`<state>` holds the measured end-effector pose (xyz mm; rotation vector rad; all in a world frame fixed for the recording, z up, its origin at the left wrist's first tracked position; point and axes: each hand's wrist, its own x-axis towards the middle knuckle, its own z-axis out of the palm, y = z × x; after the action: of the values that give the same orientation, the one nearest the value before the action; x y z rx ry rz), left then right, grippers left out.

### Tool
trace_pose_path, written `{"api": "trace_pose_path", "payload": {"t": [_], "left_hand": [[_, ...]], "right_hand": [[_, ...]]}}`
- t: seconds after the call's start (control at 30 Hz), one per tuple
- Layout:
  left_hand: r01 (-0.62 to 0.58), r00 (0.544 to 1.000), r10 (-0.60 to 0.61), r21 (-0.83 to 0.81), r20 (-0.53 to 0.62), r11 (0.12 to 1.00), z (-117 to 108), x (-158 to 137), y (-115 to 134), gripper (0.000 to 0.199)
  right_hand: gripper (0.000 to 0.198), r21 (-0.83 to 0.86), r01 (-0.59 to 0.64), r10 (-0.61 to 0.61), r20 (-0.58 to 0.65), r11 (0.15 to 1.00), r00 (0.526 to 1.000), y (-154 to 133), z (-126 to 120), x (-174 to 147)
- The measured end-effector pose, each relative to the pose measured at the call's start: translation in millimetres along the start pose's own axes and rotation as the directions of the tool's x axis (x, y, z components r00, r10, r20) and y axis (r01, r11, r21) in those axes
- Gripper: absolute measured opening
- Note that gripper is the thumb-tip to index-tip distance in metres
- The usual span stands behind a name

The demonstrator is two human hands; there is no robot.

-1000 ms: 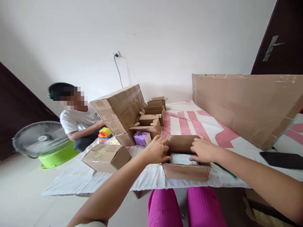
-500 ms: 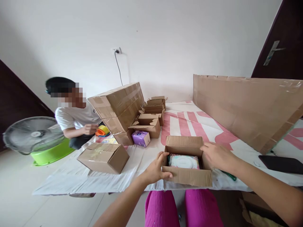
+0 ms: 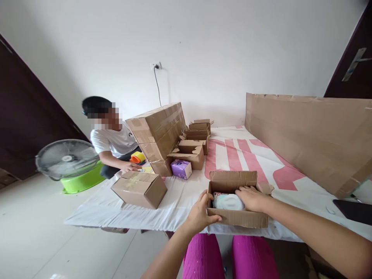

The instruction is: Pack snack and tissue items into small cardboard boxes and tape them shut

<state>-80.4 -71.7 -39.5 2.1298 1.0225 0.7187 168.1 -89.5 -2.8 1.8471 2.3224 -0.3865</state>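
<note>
An open cardboard box [image 3: 238, 218] stands at the table's front edge, its flaps raised. Inside lies a pack of wet wipes [image 3: 228, 201] with a white oval lid and a patterned wrapper. My left hand [image 3: 202, 213] grips the box's left end, thumb on the front flap and fingers at the left side. My right hand [image 3: 252, 197] reaches into the box from the right, its fingers stretched out flat against the right end of the pack. Its fingertips are partly hidden. Just left of the box, further back, sits a purple tissue pack [image 3: 180, 169].
A closed carton [image 3: 138, 190] lies at front left. Behind it stand stacked taped cartons [image 3: 157, 135] and several open boxes [image 3: 188, 155]. A large cardboard panel [image 3: 305, 135] rises at right, near a black phone-like slab [image 3: 354, 211]. Another person [image 3: 114, 141] crouches left, beside a fan [image 3: 68, 158].
My right hand has moved from the box's right edge inward onto the wipes pack. My left hand keeps its hold. The other person's hand has lowered to the table. The view has turned left.
</note>
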Motion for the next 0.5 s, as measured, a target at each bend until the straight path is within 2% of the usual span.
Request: {"api": "trace_pose_path", "payload": {"t": [0.2, 0.3, 0.37, 0.4, 0.5], "left_hand": [[-0.010, 1.000, 0.012, 0.079, -0.026, 0.997, -3, -6, 4, 0.055], [-0.018, 1.000, 0.019, 0.168, -0.006, 0.986, -8, -8, 5, 0.054], [-0.011, 1.000, 0.009, 0.224, 0.012, 0.975, -12, -7, 5, 0.048], [-0.009, 1.000, 0.005, 0.243, 0.016, 0.970, -14, -7, 4, 0.045], [-0.017, 1.000, 0.013, 0.261, 0.020, 0.965, -25, -8, -1, 0.038]], "right_hand": [[0.036, 0.048, 0.076, -0.067, -0.173, 0.996, 0.983, -13, 2, -19], [0.036, 0.055, 0.143, -0.116, -0.343, 0.988, 0.932, -17, 1, -29], [0.038, 0.046, 0.221, -0.170, -0.497, 0.974, 0.851, -17, -2, -37], [0.038, 0.034, 0.267, -0.198, -0.581, 0.963, 0.789, -17, -5, -42], [0.034, 0.006, 0.395, -0.229, -0.807, 0.919, 0.545, -16, -20, -62]]}}
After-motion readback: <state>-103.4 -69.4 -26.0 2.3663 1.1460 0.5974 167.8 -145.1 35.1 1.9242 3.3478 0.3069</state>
